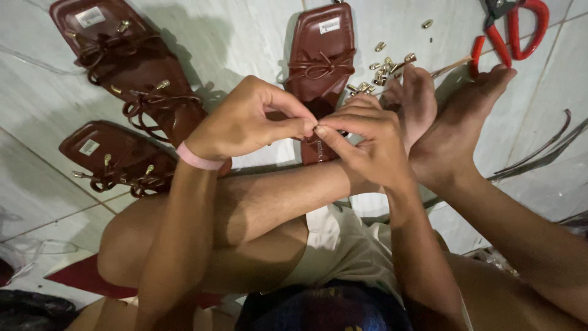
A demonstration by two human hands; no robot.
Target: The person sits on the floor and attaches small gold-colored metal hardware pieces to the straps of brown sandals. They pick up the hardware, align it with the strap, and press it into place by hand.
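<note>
My left hand and my right hand meet fingertip to fingertip over the lower end of a dark brown strappy sandal lying on the tiled floor. Both hands pinch something small between thumb and fingers at the sandal's lace; the item itself is hidden by the fingers. A pink band circles my left wrist. My bare feet rest just right of the hands. A scatter of small brass-coloured metal tips lies beside the sandal.
Two more brown sandals with laces and metal tips lie at the left. Red-handled pliers sit at the top right. Thin dark laces lie on the floor at the right. My folded legs fill the foreground.
</note>
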